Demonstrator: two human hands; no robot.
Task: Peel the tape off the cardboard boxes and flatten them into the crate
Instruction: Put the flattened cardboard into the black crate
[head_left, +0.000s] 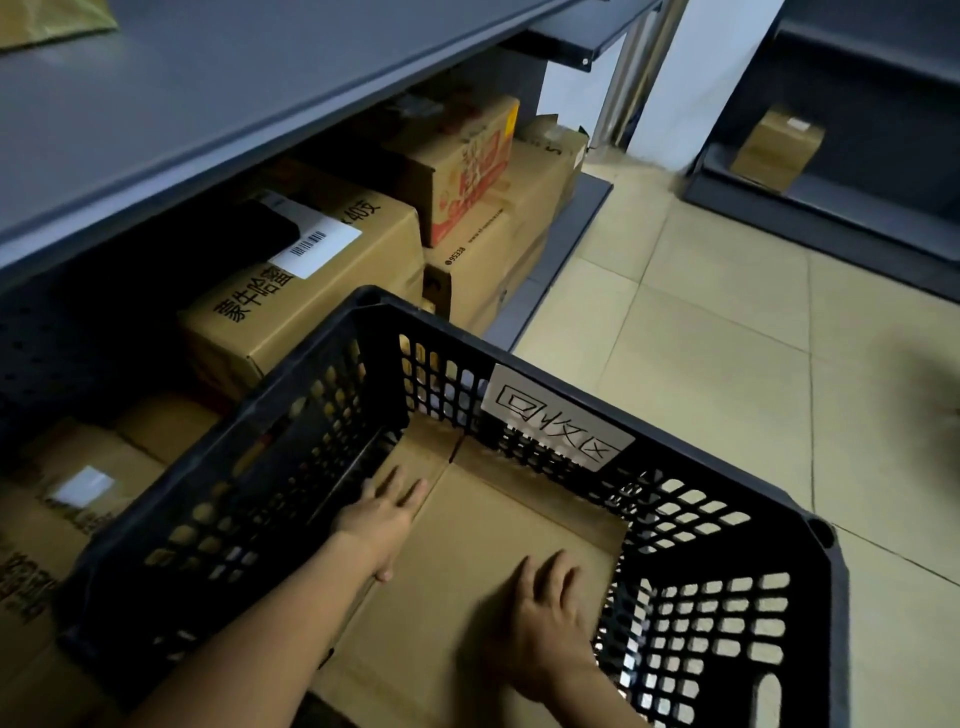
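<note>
Both hands lie flat with straight fingers, gripping nothing: the left hand (382, 512) presses the far left part of the flattened cardboard (467, 582), the right hand (545, 613) its near right part. That cardboard lies on the bottom of the black crate (727, 587), which carries a white label (558, 418). Boxes (311, 291), seemingly still taped, sit on the shelf (571, 213) beside it.
</note>
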